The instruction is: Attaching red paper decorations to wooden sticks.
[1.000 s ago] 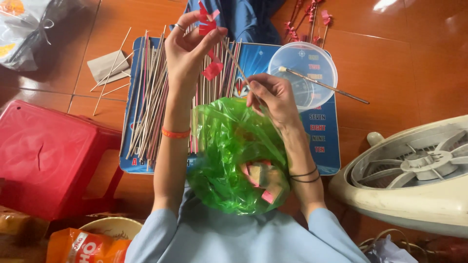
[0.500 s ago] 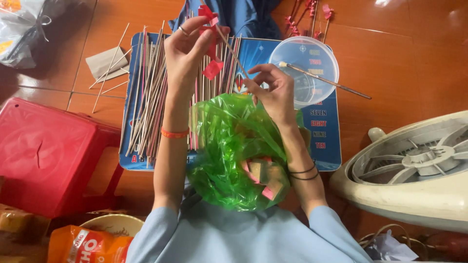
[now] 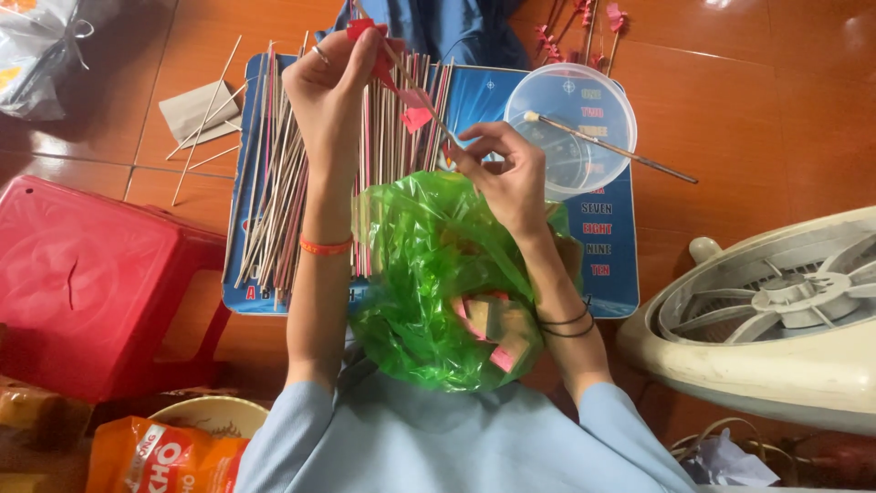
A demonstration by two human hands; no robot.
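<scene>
While both hands (image 3: pixel 333 78) pinch thin stick (image 3: pixel 415 84), green bag (image 3: pixel 429 274) hides lap

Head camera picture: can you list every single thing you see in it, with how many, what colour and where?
stick with red paper pieces: one, thin, held up between both hands
sticks: many, pale and pink, spread on the board
board: one, blue, flat on the floor
green plastic bag: one, on the lap, paper pieces inside
clear round lid: one, on the board, a long stick across it
red plastic stool: one, left side
fan: one, cream, lying at right
orange snack bag: one, bottom left
grey plastic bag: one, top left
left hand: one, orange wristband, pinching the stick's upper part
right hand: one, dark wristbands, pinching its lower end
</scene>
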